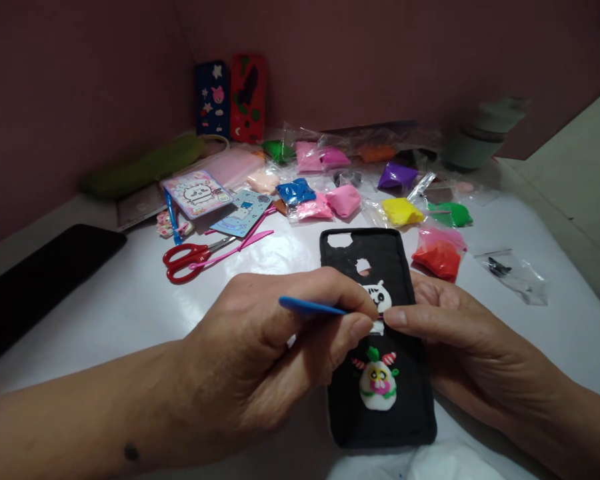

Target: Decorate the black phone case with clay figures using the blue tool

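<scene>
The black phone case (403,367) is held over the desk (145,320), its camera cut-out end pointing away, with a white striped figure (383,293) on its upper half and a rounded white figure with pink and green parts (378,393) below. The left hand (260,333) pinches a blue tool (310,307) above the upper figure; its working tip is hidden. The right hand (460,327) grips the case's right side, thumb beside that figure. The step in hand looks like fine shaping of the upper figure; the next move seems to call for light pressure and a steady case. Beyond lie red-handled scissors (185,261) and bagged yellow clay (403,211); a blue case (213,100) and a red case (249,100) lean against the wall (355,60).
</scene>
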Tool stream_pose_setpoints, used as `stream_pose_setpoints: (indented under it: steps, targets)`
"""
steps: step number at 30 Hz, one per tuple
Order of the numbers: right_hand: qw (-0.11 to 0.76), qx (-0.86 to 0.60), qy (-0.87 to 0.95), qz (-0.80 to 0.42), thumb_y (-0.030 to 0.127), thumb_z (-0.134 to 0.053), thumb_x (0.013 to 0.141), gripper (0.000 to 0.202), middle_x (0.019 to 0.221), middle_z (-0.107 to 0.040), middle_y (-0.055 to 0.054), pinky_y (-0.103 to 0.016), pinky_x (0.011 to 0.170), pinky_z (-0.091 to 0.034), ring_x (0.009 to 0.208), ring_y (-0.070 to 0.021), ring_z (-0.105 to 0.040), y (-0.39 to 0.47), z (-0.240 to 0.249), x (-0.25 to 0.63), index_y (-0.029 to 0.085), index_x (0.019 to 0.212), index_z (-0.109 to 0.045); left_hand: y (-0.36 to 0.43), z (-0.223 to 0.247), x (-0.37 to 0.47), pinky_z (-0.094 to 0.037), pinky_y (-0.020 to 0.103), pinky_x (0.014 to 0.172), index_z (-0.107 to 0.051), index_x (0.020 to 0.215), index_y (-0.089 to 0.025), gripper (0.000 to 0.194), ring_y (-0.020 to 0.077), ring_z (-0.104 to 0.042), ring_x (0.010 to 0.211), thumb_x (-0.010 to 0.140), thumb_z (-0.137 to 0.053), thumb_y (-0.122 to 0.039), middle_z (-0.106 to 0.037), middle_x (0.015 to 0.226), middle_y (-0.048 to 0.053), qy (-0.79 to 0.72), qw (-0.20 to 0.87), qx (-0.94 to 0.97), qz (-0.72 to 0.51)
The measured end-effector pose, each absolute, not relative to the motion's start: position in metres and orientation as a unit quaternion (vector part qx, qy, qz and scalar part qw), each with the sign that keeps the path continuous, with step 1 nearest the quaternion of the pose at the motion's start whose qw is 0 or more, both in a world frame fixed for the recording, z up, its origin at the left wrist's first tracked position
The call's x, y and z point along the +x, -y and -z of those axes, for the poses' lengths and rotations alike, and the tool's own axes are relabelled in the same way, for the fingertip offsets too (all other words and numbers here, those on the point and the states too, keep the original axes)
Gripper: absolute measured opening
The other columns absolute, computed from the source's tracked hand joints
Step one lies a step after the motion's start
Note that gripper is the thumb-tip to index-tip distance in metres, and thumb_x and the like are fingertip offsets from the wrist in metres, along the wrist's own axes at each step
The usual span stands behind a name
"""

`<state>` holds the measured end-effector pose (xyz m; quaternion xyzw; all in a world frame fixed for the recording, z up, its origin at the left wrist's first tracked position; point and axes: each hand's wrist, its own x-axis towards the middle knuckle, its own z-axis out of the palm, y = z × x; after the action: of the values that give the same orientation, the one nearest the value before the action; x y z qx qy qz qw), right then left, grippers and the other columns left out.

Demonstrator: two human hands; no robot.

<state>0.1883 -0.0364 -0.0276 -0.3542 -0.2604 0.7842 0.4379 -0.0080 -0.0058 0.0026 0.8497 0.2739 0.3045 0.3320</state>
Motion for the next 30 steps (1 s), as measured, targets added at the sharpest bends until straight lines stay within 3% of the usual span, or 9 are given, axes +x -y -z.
stream_pose_setpoints:
  steps: [4,9,30]
  targets:
    - [0.437,-0.362,0.265,-0.780,0.012,-0.067,0.075,0.031,0.087,-0.070,-0.002,-0.030,0.077,-0.051,0.073,-0.0156,-0.065,0.0373,0.0287,0.1890,0.022,0.104,-0.067,0.0060,-0.0009,-0.0062,-0.041,0.012,0.043,-0.065,0.087,-0.014,0.011,0.0046,-0.052,0.050,0.089,-0.054,-0.016,-0.060,0.064,-0.003,-0.270,0.335,0.843,-0.324]
    - [0.436,-0.364,0.269,-0.778,0.012,-0.068,0.075,0.024,0.085,-0.070,-0.003,-0.033,0.077,-0.052,0.071,-0.0166,-0.066,0.0362,0.0290,0.1883,0.021,0.097,-0.068,0.0071,-0.0007,-0.0056,-0.040,0.012,0.042,-0.065,0.085,-0.015,0.011,0.0047,-0.052,0.049,0.088,-0.054,-0.015,-0.060,0.062,-0.004,-0.276,0.339,0.840,-0.321]
    - [0.432,-0.349,0.271,-0.786,0.012,-0.066,0.077,0.019,0.086,-0.070,-0.003,-0.026,0.072,-0.051,0.075,-0.0152,-0.066,0.0352,0.0273,0.1874,0.021,0.094,-0.068,0.0055,-0.0027,-0.0042,-0.043,0.013,0.045,-0.065,0.086,-0.013,0.011,0.0057,-0.054,0.052,0.088,-0.054,-0.016,-0.063,0.065,-0.002,-0.270,0.336,0.840,-0.329]
